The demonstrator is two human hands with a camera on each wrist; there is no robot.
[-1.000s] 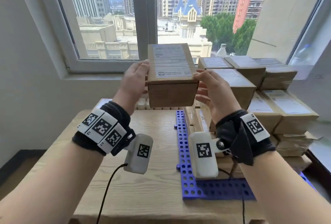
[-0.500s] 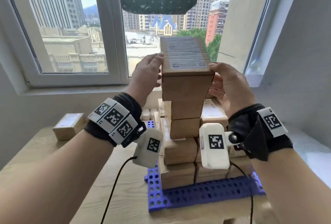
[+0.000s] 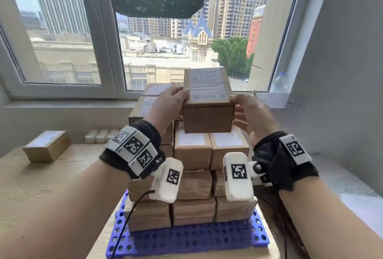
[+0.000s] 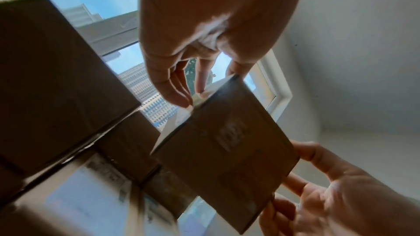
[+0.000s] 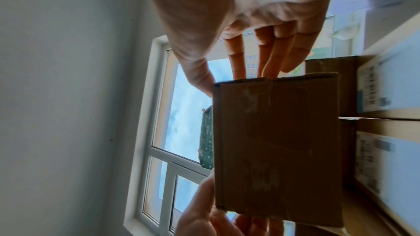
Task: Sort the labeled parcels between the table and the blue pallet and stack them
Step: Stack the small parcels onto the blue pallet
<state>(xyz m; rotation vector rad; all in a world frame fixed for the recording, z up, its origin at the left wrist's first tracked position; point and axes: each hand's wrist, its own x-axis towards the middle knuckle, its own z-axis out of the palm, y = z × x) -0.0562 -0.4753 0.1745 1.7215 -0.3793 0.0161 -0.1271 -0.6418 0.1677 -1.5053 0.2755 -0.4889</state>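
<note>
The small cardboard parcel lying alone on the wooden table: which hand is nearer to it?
Left. The left hand is closer to the lone parcel; the right hand is further, beyond the held box.

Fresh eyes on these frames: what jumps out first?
Both hands, left hand and right hand, hold a labeled cardboard box over a tall stack of boxes on the blue pallet. One lone box sits far left on the wooden table.

parcel [image 3: 207, 101] label print too small to read
</note>
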